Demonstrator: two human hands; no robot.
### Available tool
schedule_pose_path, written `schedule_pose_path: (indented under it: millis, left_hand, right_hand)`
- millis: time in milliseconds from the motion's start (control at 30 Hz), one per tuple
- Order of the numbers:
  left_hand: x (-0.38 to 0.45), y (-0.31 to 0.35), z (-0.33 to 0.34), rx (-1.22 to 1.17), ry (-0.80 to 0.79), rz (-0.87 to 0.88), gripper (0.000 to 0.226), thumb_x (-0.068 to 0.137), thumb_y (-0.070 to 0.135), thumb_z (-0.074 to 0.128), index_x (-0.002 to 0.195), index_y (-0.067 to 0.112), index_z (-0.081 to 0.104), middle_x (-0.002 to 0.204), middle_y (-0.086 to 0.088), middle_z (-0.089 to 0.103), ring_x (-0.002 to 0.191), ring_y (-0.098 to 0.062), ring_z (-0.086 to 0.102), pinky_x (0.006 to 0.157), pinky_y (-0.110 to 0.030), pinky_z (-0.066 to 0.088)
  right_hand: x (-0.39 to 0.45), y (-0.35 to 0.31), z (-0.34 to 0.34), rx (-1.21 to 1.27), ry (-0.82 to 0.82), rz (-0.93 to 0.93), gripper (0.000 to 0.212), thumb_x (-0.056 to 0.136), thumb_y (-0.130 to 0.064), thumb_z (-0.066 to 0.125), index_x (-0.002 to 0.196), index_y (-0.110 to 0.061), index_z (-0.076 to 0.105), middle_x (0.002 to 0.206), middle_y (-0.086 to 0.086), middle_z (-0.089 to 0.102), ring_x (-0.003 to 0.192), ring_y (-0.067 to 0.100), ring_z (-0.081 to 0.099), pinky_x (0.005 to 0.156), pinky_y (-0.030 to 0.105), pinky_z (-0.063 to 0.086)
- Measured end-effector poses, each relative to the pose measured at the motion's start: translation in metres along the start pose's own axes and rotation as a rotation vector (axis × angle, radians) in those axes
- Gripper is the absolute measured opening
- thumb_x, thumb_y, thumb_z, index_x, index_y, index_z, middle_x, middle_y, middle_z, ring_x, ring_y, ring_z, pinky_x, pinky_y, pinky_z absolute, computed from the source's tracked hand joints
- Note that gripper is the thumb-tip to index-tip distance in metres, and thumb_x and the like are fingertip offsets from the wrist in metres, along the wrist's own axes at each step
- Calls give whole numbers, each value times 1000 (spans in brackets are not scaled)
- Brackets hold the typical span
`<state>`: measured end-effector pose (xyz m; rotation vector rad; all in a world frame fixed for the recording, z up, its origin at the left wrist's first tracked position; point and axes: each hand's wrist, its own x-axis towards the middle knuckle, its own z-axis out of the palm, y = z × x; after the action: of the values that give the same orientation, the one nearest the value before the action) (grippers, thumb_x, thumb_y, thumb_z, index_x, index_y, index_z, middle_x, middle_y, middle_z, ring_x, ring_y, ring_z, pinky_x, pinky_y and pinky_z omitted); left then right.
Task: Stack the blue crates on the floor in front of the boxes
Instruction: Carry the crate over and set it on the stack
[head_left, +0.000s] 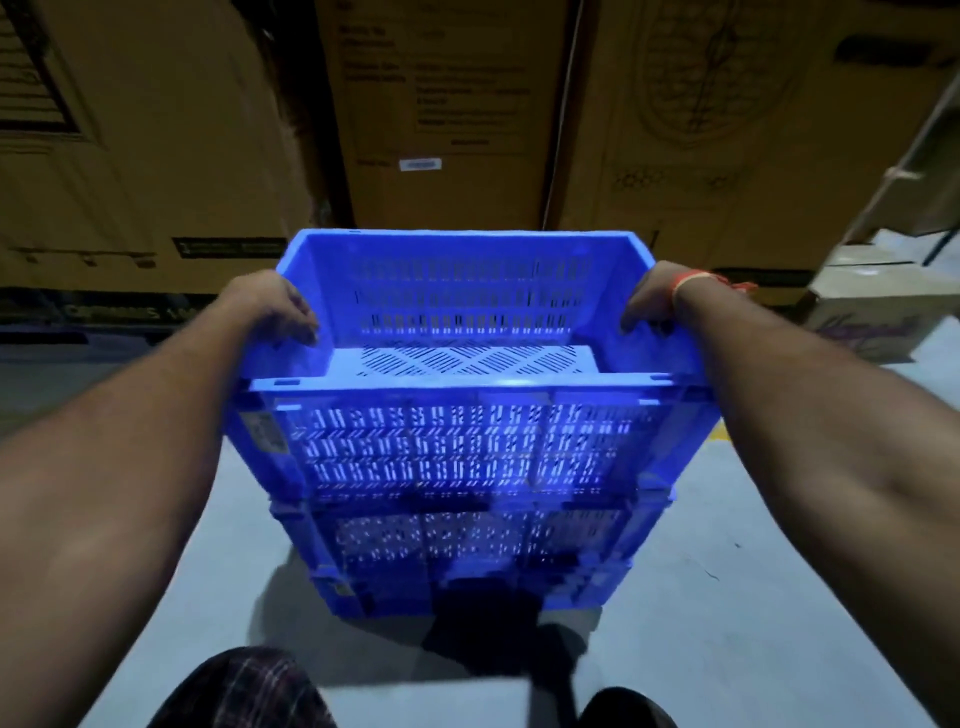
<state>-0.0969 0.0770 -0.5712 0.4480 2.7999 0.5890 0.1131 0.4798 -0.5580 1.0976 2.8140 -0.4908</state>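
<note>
The left hand (275, 304) and right hand (655, 301) each curl their fingers over a side rim of the top blue crate (457, 374), gripping it between them. Beneath the hands, that crate sits on a lower blue crate (467, 551) on the grey floor (753, 597), with cardboard boxes (447, 114) just beyond.

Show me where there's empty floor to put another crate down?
Bare grey floor lies left of the blue crate stack, under the left arm, and more on its right. Behind the stack it is crowded: tall cardboard boxes stand close, and a small carton fills the far right. Both hands, left and right, grip the top crate.
</note>
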Motion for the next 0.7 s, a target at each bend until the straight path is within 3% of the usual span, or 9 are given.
schedule_pose_path:
  millis: [133, 233, 300, 467, 633, 700]
  left_hand:
    - [-1, 2, -2, 9, -14, 26, 22, 73, 2, 84, 94, 1, 77, 39, 11, 59, 28, 1, 47, 33, -12, 39]
    - [1, -1, -2, 43, 0, 27, 20, 71, 7, 86, 89, 6, 78, 46, 10, 63, 42, -11, 56, 44, -19, 45]
    - [1, 0, 0, 58, 7, 32, 19, 70, 9, 87, 87, 10, 79, 47, 12, 63, 49, -17, 56, 48, -21, 45]
    - [-2, 1, 3, 24, 9, 25, 20, 68, 9, 88, 85, 9, 79, 62, 2, 67, 50, -17, 54, 34, -12, 41]
    - [-11, -4, 8, 35, 13, -8, 20, 68, 14, 89, 83, 13, 77, 55, 4, 65, 52, -18, 55, 52, -22, 43]
    - [-13, -5, 9, 40, 30, -9, 19, 67, 16, 90, 80, 15, 77, 49, 7, 63, 53, -18, 56, 53, -23, 42]
  right_hand:
    - [-11, 2, -2, 11, -6, 63, 20, 65, -19, 83, 67, -2, 73, 39, 6, 60, 48, 23, 58, 62, 30, 51]
    - [-19, 0, -1, 44, 4, 86, 21, 67, -18, 83, 63, -4, 68, 38, 6, 59, 50, 24, 58, 59, 28, 50]
    - [-20, 3, 1, 47, 45, 97, 22, 65, -22, 83, 63, -6, 67, 46, 5, 63, 52, 23, 61, 57, 27, 50]
    - [-20, 10, 3, 121, 62, 77, 27, 60, -29, 85, 75, -10, 73, 63, 7, 68, 52, 22, 64, 56, 26, 51]
    - [-15, 8, 4, 128, 56, 41, 40, 53, -31, 86, 85, -9, 76, 71, 10, 71, 58, 23, 67, 58, 28, 55]
    - [-16, 9, 3, 139, 50, 39, 34, 56, -27, 86, 82, -8, 76, 71, 10, 72, 55, 23, 66, 59, 29, 56]
